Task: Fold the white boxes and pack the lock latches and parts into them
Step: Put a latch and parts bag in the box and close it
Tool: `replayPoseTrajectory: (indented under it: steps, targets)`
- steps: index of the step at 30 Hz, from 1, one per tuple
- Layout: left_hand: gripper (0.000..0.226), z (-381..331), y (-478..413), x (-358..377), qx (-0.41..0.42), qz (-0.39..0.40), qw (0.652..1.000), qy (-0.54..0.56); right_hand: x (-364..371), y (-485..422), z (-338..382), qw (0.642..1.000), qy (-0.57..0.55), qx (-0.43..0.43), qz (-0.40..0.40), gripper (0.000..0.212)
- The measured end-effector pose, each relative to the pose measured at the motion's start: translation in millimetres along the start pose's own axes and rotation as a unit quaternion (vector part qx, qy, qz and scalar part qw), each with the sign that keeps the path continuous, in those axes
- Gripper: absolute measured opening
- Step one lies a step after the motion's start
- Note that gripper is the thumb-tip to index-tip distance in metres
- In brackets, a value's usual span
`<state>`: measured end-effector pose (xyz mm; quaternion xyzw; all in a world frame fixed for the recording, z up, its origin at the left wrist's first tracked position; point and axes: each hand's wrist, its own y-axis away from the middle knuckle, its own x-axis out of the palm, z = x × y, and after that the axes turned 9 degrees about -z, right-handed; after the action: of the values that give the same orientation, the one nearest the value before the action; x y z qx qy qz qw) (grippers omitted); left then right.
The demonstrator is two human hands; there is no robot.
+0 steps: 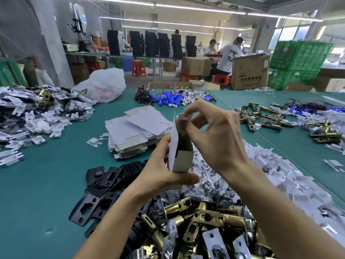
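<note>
Gripping the box (180, 146) at its lower end, the left hand (164, 172) wraps fingers and thumb round it, while the right hand (214, 133) pinches the top flap between thumb and fingertips. The box stands upright between both hands, above the table (46, 184), its near side open and dark; what it holds, if anything, I cannot tell.

It looks half folded, with the lower flap turned in and the top not yet closed. No finished box shows, so most of the work seems left. It is thin card, white outside and grey within. Behind lies a thick stack of creased blanks (134, 131). Nearby are flat matte black plates (104, 184), crinkly clear bags (211, 176) and shiny brass-coloured tubular latches (205, 219).
</note>
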<state>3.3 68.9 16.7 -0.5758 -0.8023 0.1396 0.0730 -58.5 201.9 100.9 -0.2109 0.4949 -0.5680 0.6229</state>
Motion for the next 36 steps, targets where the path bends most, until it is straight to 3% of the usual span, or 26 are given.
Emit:
replayPoseTrajectory:
  steps: [3, 10, 14, 17, 19, 23, 25, 27, 31, 34, 36]
  targets:
    - [0.093, 0, 0, -1, -0.01, -0.01, 1.0, 0.018, -2, 3, -2, 0.999, 0.037, -0.002, 0.037, 0.005]
    - [0.086, 5, -1, 0, -0.044, -0.017, 0.999, -0.004, -2, -6, 2, 0.972, 0.196, -0.01, 0.127, 0.012]
    - [0.082, 6, -2, 0, -0.065, -0.015, 0.998, -0.008, 3, -16, -2, 0.945, 0.22, -0.003, 0.241, 0.013]
    - [0.085, 7, -3, -1, -0.082, -0.02, 0.996, 0.002, 5, -24, -11, 0.938, 0.174, 0.048, 0.295, 0.022]
    - [0.087, 7, -3, -3, -0.099, -0.03, 0.995, 0.016, 4, -26, -17, 0.945, 0.122, 0.069, 0.295, 0.021]
    - [0.086, 4, -6, -12, -0.128, -0.086, 0.988, 0.027, 8, -23, -26, 0.974, 0.048, 0.094, 0.199, 0.015]
    - [0.092, 0, -9, -21, -0.143, -0.141, 0.979, 0.039, 14, -21, -27, 0.968, 0.06, 0.119, 0.214, 0.021]
    - [0.103, -5, -10, -32, -0.152, -0.206, 0.964, 0.065, 23, -17, -23, 0.933, 0.117, 0.11, 0.321, 0.022]
    - [0.09, -13, -13, -52, -0.137, -0.298, 0.939, 0.107, 51, -4, -3, 0.821, 0.171, 0.031, 0.544, 0.026]
    - [0.098, -17, -15, -60, -0.127, -0.322, 0.932, 0.108, 75, 5, 13, 0.781, 0.174, -0.016, 0.599, 0.03]
    - [0.091, -20, -14, -59, -0.117, -0.321, 0.933, 0.113, 91, 17, 23, 0.76, 0.192, -0.043, 0.619, 0.025]
